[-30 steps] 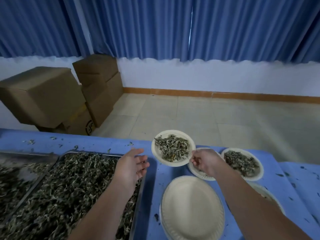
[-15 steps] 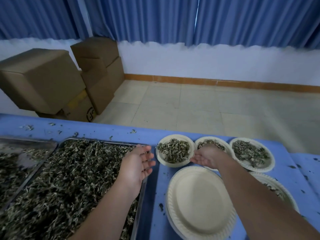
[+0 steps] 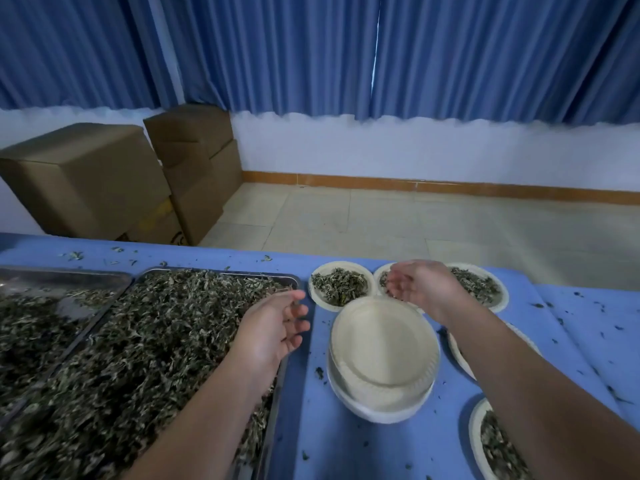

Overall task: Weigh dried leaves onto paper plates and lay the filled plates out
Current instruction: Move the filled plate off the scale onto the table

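A paper plate of dried leaves (image 3: 341, 286) lies at the far edge of the blue table (image 3: 363, 452), apart from both hands. Right of it stand two more filled plates: one (image 3: 382, 277) mostly hidden by my right hand (image 3: 420, 285), and another (image 3: 479, 287). My right hand hovers over them, fingers loosely curled, holding nothing. My left hand (image 3: 273, 329) hangs relaxed and empty over the right rim of a metal tray (image 3: 292, 280) heaped with dried leaves (image 3: 138, 341). A stack of empty paper plates (image 3: 382, 355) sits between my arms.
A second metal tray (image 3: 69, 277) with leaves stands at the far left. More filled plates lie at the right (image 3: 457, 351) and lower right (image 3: 491, 445), partly under my forearm. Cardboard boxes (image 3: 104, 178) stand on the floor beyond the table. Loose leaf bits dot the cloth.
My right hand set the filled plate down at the far edge, left of the other two, then let go and lifted. My left hand stayed over the tray rim.
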### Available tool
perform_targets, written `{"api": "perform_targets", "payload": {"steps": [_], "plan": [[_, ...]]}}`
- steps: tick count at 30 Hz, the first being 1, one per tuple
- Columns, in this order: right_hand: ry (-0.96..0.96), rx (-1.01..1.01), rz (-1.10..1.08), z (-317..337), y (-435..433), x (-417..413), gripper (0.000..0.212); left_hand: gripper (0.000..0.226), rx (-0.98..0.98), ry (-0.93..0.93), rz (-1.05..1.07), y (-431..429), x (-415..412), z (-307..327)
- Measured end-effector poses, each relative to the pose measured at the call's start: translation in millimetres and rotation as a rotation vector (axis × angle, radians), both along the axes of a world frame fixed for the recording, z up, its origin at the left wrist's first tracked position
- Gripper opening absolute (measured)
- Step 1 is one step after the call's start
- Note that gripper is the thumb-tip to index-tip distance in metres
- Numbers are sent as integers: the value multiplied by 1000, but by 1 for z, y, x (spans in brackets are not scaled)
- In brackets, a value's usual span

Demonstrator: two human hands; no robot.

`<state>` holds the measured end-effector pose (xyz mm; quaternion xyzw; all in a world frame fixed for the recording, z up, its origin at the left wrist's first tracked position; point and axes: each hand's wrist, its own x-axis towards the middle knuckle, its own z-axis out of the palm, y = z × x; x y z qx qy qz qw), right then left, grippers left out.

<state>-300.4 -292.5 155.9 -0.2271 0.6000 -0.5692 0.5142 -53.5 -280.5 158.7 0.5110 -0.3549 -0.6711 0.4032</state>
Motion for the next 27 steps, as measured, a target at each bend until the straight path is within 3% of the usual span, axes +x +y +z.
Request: {"api": "perform_targets", "payload": {"steps": [6,13,21,27], "plan": [[90,-180,54,-17,48,18,11,17,-56,83,-24,50,12,-39],[56,-349,-10,-55,115,29,9,13,-73,223,-58,113,16,-94],[51,-256,-81,-73,271,80,8,17,-89,207,1,231,52,-101],[159,-241,-12,-75,352,109,9,16,-147,131,7,284,72,-102]]}}
